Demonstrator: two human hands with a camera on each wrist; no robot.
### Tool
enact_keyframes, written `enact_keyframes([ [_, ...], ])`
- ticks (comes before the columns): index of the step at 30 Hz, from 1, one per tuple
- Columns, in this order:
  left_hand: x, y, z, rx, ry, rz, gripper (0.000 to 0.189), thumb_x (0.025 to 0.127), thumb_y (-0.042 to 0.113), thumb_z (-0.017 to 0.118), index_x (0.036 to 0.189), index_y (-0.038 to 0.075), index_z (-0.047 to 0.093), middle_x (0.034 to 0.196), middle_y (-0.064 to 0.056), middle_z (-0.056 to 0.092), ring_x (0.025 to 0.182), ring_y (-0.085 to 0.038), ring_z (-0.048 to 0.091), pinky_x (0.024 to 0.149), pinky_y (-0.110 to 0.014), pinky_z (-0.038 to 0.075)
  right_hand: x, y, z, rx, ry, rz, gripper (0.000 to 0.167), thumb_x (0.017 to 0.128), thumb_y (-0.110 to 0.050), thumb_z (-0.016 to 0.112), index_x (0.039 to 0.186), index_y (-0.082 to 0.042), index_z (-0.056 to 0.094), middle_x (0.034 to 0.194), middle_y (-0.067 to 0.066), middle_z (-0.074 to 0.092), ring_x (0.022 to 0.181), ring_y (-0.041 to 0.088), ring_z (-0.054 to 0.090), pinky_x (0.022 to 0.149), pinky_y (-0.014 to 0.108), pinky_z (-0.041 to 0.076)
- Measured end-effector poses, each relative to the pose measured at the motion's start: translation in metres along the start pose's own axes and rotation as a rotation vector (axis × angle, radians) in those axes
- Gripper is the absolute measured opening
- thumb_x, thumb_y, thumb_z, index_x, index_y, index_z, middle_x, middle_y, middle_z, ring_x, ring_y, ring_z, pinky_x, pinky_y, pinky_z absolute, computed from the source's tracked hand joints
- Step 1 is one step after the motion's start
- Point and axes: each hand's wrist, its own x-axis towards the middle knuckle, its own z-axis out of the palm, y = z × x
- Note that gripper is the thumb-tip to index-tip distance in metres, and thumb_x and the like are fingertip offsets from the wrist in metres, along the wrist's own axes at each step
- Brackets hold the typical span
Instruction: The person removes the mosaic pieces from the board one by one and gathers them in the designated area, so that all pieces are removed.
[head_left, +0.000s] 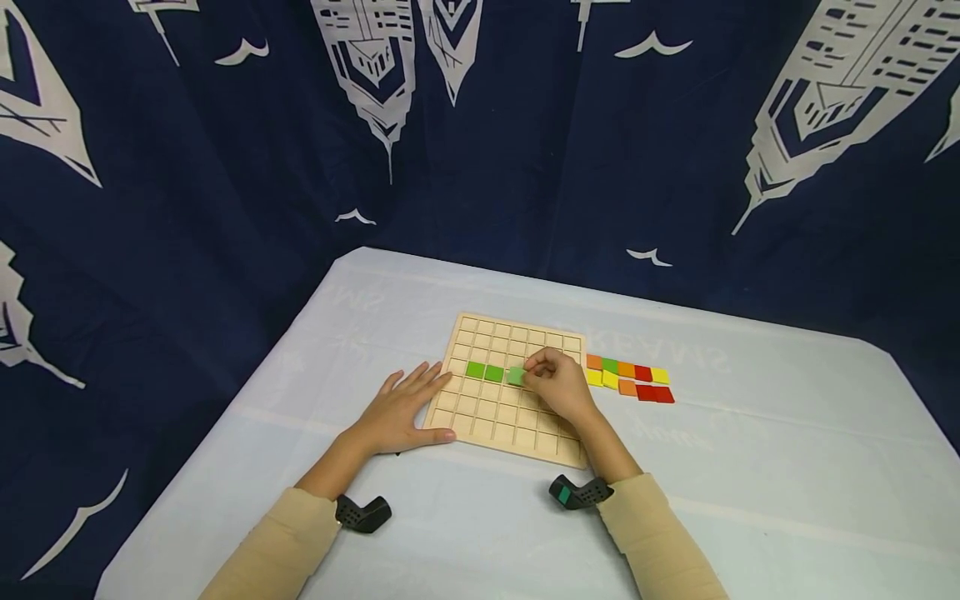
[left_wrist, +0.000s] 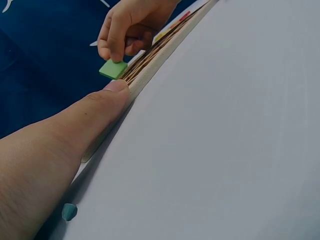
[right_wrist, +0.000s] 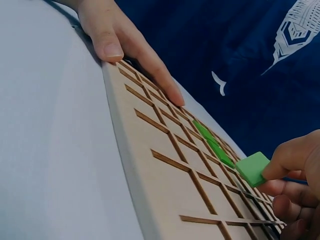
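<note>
Pale-clothed table (head_left: 750, 467) against navy curtain (head_left: 187, 208) with white towers.

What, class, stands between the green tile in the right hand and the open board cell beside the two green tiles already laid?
Nothing visible. The right hand pinches the green tile just above the wooden board, next to the two placed green tiles; the neighbouring cell looks bare.

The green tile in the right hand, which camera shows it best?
The right wrist view: the green tile is large and sharp, pinched by the right hand just above the wooden board. The left wrist view shows it smaller, from the board's edge. The head view shows it tiny and blurred.
</note>
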Motion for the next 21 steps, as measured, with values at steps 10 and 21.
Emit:
enact_keyframes([
  [10, 0.001, 0.001, 0.0, 0.0, 0.008, -0.001, 0.095, 0.082, 0.069, 0.059, 0.155, 0.017, 0.029, 0.16, -0.006, 0.021, 0.148, -0.026, 0.012, 0.115, -0.056, 0.009, -0.007, 0.007, -0.023, 0.022, 0.023, 0.064, 0.01, 0.086, -0.005, 0.066, 0.093, 0.002, 0.065, 0.079, 0.005, 0.063, 0.061, 0.011, 0.045, 0.053, 0.021, 0.039],
  [21, 0.001, 0.0, 0.001, -0.005, -0.001, -0.001, 0.095, 0.083, 0.071, 0.058, 0.156, 0.018, 0.027, 0.161, -0.004, 0.019, 0.148, -0.024, 0.011, 0.115, -0.055, 0.008, -0.014, 0.017, -0.043, 0.017, 0.066, 0.116, 0.01, 0.087, -0.004, 0.066, 0.094, 0.001, 0.064, 0.079, 0.006, 0.064, 0.064, 0.014, 0.048, 0.054, 0.02, 0.042],
])
